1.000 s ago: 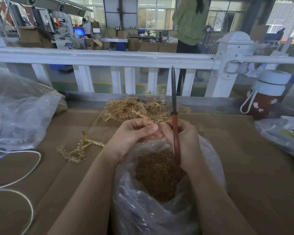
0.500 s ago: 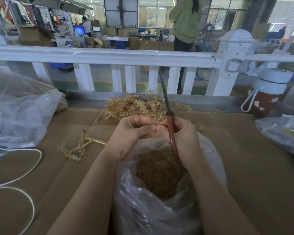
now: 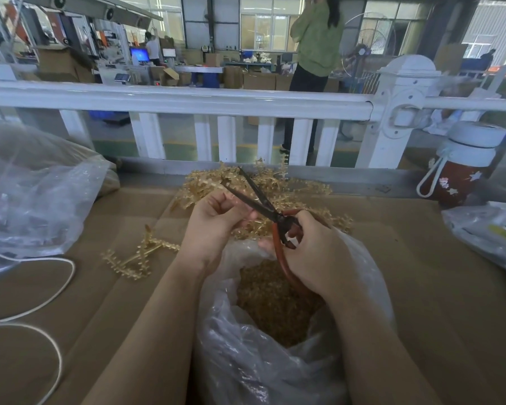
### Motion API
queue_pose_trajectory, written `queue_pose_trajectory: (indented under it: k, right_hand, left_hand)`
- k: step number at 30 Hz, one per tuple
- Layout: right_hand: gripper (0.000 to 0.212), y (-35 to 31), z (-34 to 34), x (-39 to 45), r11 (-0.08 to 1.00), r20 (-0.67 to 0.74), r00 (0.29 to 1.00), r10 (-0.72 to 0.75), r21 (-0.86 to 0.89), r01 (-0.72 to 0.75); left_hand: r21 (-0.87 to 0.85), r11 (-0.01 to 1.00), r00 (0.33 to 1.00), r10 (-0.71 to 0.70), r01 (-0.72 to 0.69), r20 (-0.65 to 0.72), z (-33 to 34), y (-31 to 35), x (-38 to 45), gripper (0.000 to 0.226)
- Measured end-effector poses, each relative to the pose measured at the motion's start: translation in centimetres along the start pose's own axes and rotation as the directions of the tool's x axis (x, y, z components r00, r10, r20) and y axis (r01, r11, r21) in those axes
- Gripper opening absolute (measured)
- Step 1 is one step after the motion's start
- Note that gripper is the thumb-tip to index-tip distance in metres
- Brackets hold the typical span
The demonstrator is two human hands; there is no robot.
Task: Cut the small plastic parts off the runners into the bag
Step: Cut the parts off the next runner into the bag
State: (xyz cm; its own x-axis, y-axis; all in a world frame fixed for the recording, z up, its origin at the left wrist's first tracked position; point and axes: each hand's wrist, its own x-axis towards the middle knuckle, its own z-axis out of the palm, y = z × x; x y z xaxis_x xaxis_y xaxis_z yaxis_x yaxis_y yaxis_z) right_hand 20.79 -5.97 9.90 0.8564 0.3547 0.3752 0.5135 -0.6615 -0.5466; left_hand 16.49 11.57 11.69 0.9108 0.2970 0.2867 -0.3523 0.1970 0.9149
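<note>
Holding open at the near edge of the bench [image 3: 421,287], clear plastic bag [image 3: 275,369], its mouth part-filled with small golden cut parts [image 3: 270,305]. Just above that mouth, both hands at work: left hand [image 3: 216,226] curled, grip pinching a golden runner piece [image 3: 247,229] that mostly hides behind the fingers; right hand [image 3: 316,252] wrapped round the red handles of scissors [image 3: 263,206], grip closed on them, dark blades spread apart and pointing up and left, crossing over the left fingertips. Left of the hands, flat on the brown cardboard, one loose runner [image 3: 140,255] with its side teeth. Beyond the hands, a heaped pile of golden runners [image 3: 289,188] against the far edge. Far left, a crumpled clear bag [image 3: 35,194] and a looping white cord [image 3: 41,287]. Far right, another plastic bag [image 3: 485,229] and a red bottle [image 3: 462,168] with white lid and strap. Behind the bench, white railing [image 3: 187,97]; past it, a workshop floor with cardboard boxes [image 3: 257,80] and a person in a green top [image 3: 319,39] standing.
</note>
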Motion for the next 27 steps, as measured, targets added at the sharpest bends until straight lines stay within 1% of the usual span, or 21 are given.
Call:
queue_pose_trajectory:
  k: [1,4,6,10,18,21,25,27]
  right_hand:
    - [0.064,-0.01,-0.01,0.01,1.0,-0.006,1.0,-0.007,-0.013,0.007]
    - [0.066,0.04,0.01,-0.03,0.999,-0.018,0.999,-0.029,-0.032,0.029]
    - [0.065,0.05,0.01,-0.07,0.999,-0.022,0.999,-0.036,-0.034,0.035]
    - [0.066,-0.06,-0.1,-0.12,0.999,-0.035,0.999,-0.04,-0.033,0.038]
    - [0.065,-0.29,-0.24,-0.29,0.996,-0.078,0.996,-0.049,-0.075,0.043]
    - [0.07,-0.23,-0.06,-0.27,0.996,-0.103,0.993,-0.055,-0.07,0.048]
    - [0.073,-0.1,0.03,-0.32,0.997,-0.115,0.992,-0.059,-0.059,0.053]
    - [0.075,-0.12,0.05,-0.31,0.997,-0.117,0.991,-0.063,-0.057,0.056]
  left_hand:
    - [0.006,1.0,1.0,0.008,-0.008,-0.014,-0.06,-0.01,0.03,0.013]
    - [0.008,1.0,0.999,0.026,-0.026,-0.035,-0.15,0.0,0.09,0.019]
    - [0.005,0.999,0.999,0.036,-0.036,-0.017,-0.18,0.02,0.03,0.02]
    - [-0.017,0.998,0.998,0.053,-0.053,0.016,-0.23,0.05,0.02,0.014]
    - [-0.039,0.997,0.995,0.071,-0.069,0.073,-0.61,-0.05,0.04,0.02]
    - [-0.041,0.997,0.995,0.071,-0.068,0.075,-0.63,-0.03,0.01,0.021]
    - [-0.043,0.997,0.995,0.061,-0.058,0.084,-0.69,0.04,-0.01,0.013]
    - [-0.046,0.998,0.996,0.052,-0.049,0.076,-0.76,0.1,-0.01,0.013]
